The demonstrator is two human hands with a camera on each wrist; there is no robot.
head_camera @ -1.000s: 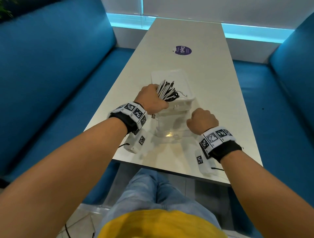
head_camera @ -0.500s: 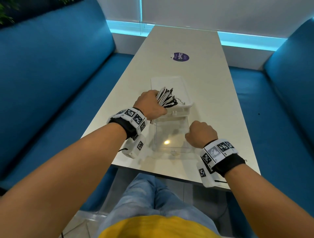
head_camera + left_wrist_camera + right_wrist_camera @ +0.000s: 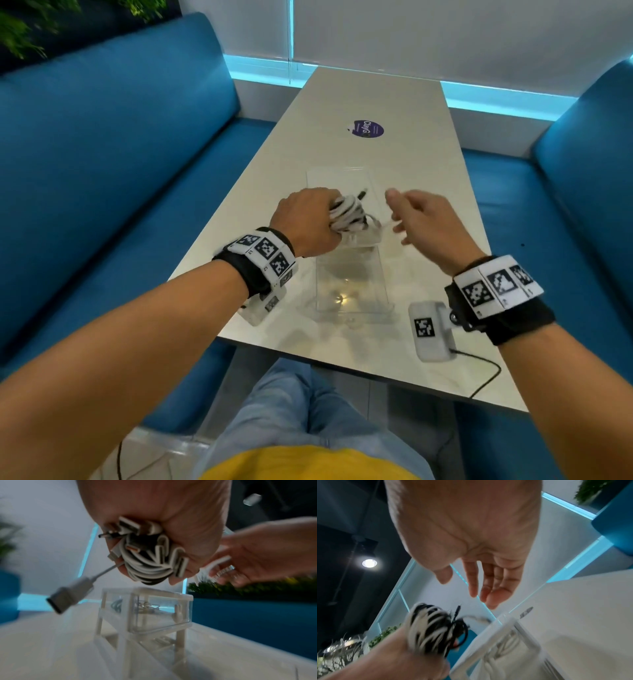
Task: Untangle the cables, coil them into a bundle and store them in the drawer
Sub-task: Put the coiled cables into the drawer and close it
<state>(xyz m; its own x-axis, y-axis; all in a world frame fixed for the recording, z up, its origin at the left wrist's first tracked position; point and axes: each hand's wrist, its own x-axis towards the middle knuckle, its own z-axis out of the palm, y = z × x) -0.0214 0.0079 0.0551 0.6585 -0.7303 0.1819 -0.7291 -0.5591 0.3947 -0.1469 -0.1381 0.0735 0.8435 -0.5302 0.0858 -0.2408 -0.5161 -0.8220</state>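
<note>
One cable bundle (image 3: pixel 347 214), one clear drawer unit (image 3: pixel 342 178), two hands, two wrist cameras, one purple sticker (image 3: pixel 367 128), one worktop (image 3: pixel 428 178).

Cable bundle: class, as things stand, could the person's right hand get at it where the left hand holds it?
Probably yes. The right hand is open and holds nothing, beside the cable bundle gripped by the left hand, with nothing visible between them.

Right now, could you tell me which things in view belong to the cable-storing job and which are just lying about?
Belongs to the job:
- cable bundle, gripped in the left hand
- clear drawer unit, with its lower drawer pulled out
- right hand, open beside the bundle

Just lying about:
- purple sticker on the table
- blue benches
</note>
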